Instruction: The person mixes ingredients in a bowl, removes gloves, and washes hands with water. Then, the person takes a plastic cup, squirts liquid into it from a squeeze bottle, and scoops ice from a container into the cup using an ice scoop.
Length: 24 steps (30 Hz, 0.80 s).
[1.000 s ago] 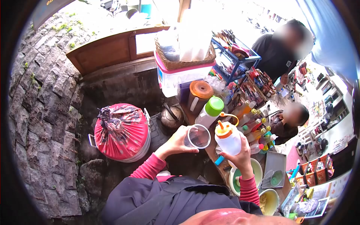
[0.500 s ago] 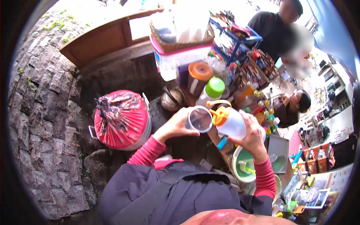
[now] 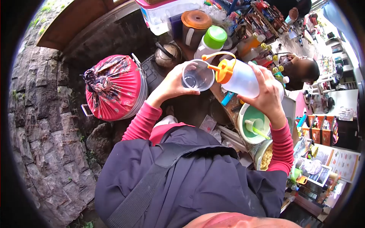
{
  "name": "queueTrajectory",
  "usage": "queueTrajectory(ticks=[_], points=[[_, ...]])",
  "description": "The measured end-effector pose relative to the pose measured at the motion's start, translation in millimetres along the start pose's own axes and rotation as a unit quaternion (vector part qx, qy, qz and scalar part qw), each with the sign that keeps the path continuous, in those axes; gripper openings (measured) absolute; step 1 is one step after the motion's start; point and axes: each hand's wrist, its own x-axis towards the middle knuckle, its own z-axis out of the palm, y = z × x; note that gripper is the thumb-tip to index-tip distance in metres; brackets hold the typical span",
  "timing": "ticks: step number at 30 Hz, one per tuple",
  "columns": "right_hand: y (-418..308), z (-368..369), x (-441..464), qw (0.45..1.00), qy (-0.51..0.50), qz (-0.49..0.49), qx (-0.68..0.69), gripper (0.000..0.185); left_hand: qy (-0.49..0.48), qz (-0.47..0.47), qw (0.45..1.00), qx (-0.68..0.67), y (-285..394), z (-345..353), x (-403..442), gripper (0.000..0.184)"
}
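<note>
My left hand (image 3: 170,86) is closed around a clear plastic cup (image 3: 197,78), tilted so that its open mouth faces me. No contents can be made out in it. In my right hand (image 3: 269,93) is a whitish squeeze bottle (image 3: 243,79), tipped on its side. Its orange spout cap (image 3: 225,71) points left, with the tip at the cup's rim, and a loose orange strap arches above. Below the bottle stands a pale bucket (image 3: 243,131) with green inside and a light green scoop (image 3: 255,125) in it.
A pot wrapped in red patterned cloth (image 3: 118,89) stands left, near a stone wall (image 3: 42,144). Behind the cup are a kettle (image 3: 168,57), an orange-lidded jug (image 3: 195,22) and a green-lidded container (image 3: 213,38). Another person (image 3: 302,72) is at the right beyond several bottles.
The view has tilted downward, so my hands and the surroundings appear higher. The spout tip now overlaps the cup's rim. Both hands keep their hold.
</note>
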Motion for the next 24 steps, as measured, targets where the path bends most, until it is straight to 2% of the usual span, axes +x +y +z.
queueTrajectory(ticks=[4,6,7,8,9,11,12,15,18,20,22,24], points=[[4,7,-1,0.999,-0.003,0.024,0.036,0.089,-0.009,-0.001,1.0,-0.001,-3,3,-5,0.088],[11,24,-5,0.993,0.065,0.043,0.089,0.09,-0.018,-0.029,0.999,-0.007,-8,4,-13,0.077],[13,36,-6,0.979,0.108,0.094,0.144,0.09,-0.043,-0.062,0.996,-0.039,-10,6,-19,0.075],[18,54,-5,0.945,0.14,0.143,0.258,0.087,-0.068,-0.095,0.991,-0.071,-12,9,-26,0.073],[20,74,-1,0.876,0.179,0.184,0.408,0.079,-0.07,-0.109,0.987,-0.093,-14,13,-33,0.073],[42,138,2,0.793,0.222,0.263,0.502,0.069,-0.076,-0.104,0.987,-0.092,-19,19,-45,0.073],[45,170,7,0.757,0.25,0.303,0.522,0.071,-0.062,-0.1,0.989,-0.093,-19,22,-52,0.074],[52,250,16,0.748,0.275,0.397,0.456,0.08,-0.055,-0.105,0.99,-0.077,-22,26,-65,0.079],[49,296,21,0.799,0.29,0.429,0.307,0.091,-0.058,-0.119,0.99,-0.057,-22,23,-71,0.08],[49,336,21,0.806,0.308,0.424,0.277,0.096,-0.06,-0.134,0.988,-0.043,-18,17,-72,0.08],[35,325,23,0.809,0.306,0.417,0.278,0.098,-0.053,-0.142,0.987,-0.05,-18,13,-73,0.082],[44,349,17,0.827,0.321,0.402,0.225,0.104,-0.066,-0.161,0.982,-0.067,-16,5,-72,0.081]])
